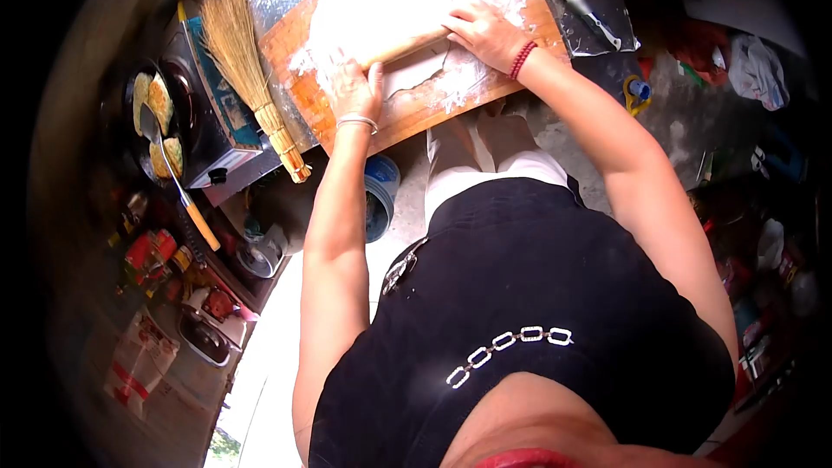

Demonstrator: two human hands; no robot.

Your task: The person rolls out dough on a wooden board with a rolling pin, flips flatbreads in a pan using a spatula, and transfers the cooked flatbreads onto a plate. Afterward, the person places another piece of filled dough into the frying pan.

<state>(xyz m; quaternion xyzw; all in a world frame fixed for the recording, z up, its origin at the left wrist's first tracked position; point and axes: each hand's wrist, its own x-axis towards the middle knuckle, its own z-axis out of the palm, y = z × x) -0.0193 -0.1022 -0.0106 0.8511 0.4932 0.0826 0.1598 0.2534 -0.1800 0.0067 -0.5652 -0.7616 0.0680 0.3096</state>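
A wooden rolling pin (406, 47) lies slantwise across a wide sheet of pale dough (381, 0), which is strongly overexposed. My left hand (355, 91) is on the pin's left end, thumb toward the middle. At the other end, my right hand (487, 35) has its fingers over the pin. The near edge of the dough shows just below the pin. Beneath it all is a floured wooden board (416, 117). Both ends of the pin are partly hidden by my hands.
Left of the board lies a straw brush (238, 52). Further left, a pan (186, 78) holds several browned flat pieces and a spatula (178, 178). A knife (594, 19) lies right of the board. A blue bucket (381, 178) stands below.
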